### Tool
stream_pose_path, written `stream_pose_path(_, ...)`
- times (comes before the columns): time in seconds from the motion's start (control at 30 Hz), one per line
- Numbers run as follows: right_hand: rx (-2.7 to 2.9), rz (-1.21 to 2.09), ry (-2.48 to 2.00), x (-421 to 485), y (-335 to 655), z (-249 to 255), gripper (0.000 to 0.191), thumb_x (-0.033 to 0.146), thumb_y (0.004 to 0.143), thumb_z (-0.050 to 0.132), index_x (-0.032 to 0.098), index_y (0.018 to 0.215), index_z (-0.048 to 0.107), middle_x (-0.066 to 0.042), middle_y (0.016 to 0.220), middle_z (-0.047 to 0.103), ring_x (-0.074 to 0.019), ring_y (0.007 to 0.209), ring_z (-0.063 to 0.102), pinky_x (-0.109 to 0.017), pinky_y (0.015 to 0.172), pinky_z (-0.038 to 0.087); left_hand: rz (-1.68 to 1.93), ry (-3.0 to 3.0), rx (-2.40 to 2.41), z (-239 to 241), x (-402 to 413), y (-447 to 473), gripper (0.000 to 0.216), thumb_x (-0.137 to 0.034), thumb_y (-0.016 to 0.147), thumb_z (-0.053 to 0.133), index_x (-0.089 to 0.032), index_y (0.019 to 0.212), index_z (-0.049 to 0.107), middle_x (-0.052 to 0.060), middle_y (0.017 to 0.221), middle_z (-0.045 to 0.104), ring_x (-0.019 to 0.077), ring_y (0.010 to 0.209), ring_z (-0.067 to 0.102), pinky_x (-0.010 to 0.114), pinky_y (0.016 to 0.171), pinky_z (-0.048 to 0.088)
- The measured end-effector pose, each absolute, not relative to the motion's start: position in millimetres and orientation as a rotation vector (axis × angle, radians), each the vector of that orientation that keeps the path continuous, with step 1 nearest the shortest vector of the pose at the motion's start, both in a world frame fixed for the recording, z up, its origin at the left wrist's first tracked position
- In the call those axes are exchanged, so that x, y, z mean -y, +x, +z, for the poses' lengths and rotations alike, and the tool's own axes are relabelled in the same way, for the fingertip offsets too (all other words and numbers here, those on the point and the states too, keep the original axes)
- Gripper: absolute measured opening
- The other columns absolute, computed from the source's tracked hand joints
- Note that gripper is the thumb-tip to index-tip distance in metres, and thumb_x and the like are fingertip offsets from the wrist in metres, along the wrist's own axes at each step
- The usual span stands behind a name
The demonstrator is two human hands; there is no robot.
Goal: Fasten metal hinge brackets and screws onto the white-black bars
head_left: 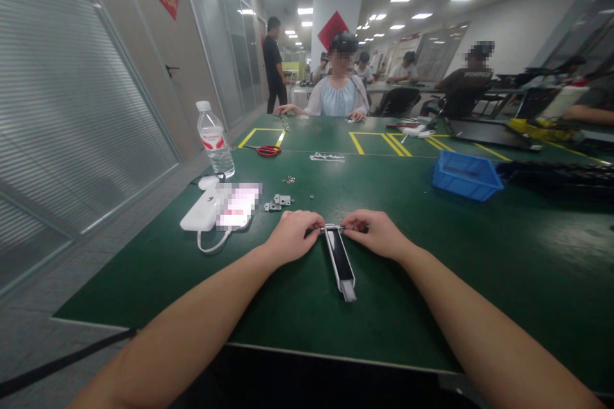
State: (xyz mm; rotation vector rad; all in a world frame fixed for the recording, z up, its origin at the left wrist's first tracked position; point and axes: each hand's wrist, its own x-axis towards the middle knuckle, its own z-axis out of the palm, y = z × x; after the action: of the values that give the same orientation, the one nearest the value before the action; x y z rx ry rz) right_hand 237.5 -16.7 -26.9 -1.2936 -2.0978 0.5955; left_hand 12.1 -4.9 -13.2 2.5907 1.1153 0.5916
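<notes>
A long, narrow piece with a white frame and a glossy black face (pixel 339 255) lies on the green table between my hands. A grey tab (pixel 348 291) sticks out of its near end. My left hand (pixel 298 234) is closed in a pinch at the left side of the far end, on a small metal part. From the right, my right hand (pixel 371 234) pinches another small metal part at that same end. Fingers partly hide both parts, so I cannot tell their exact kind. Several grey metal brackets (pixel 278 202) lie beyond my left hand, with small nuts or rings (pixel 289 179) behind them.
Left of my hands are a white power bank (pixel 199 209), a phone (pixel 238 206) with a cable, and a water bottle (pixel 215 140). Red-handled scissors (pixel 268 151), metal strips (pixel 327 157) and a blue bin (pixel 466 176) stand farther back. Across the table sits a person (pixel 338 96).
</notes>
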Motion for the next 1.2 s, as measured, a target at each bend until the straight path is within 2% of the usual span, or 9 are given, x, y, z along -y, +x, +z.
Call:
stream_pose_path(0.37,2.147,0.47,-1.201,15.9,235.5,-28.1,0.011,0.024,0.079,0.061,0.018,0.085,0.068,-0.003,0.076,0.06,-0.0119,0.063,0.052,-0.027,0.061,0.044,0.594,2.588,-1.104,-12.9,4.8,12.4,0.014,-0.014,0.082,0.053,-0.02,0.091,0.061,0.0,0.087,0.066,0.0176,0.087,0.059,0.032,0.082,0.042)
stream_pose_path(0.57,2.107,0.512,-1.25,14.9,236.9,-30.5,0.021,0.025,0.076,0.064,0.016,0.095,0.065,-0.003,0.077,0.059,-0.012,0.062,0.052,-0.028,0.061,0.046,0.604,2.589,-1.102,-13.7,4.3,12.3,0.014,-0.015,0.082,0.053,-0.021,0.092,0.061,0.0,0.088,0.066,0.0176,0.087,0.059,0.032,0.082,0.042)
stream_pose_path(0.8,2.132,0.536,-1.276,13.6,240.0,-31.7,0.011,0.025,0.076,0.061,0.017,0.084,0.063,-0.003,0.077,0.06,-0.0125,0.064,0.054,-0.028,0.062,0.047,0.586,2.579,-1.117,-12.2,5.5,12.6,0.015,-0.015,0.082,0.052,-0.02,0.092,0.061,0.0,0.089,0.067,0.0178,0.087,0.059,0.033,0.083,0.042)
stream_pose_path(1.2,2.159,0.494,-1.26,15.0,236.1,-29.0,0.011,0.027,0.08,0.06,0.017,0.082,0.065,-0.003,0.076,0.058,-0.0125,0.064,0.052,-0.027,0.061,0.044,0.597,2.586,-1.111,-14.4,4.5,12.1,0.015,-0.016,0.082,0.052,-0.021,0.093,0.061,0.0,0.088,0.066,0.0177,0.087,0.059,0.033,0.083,0.041)
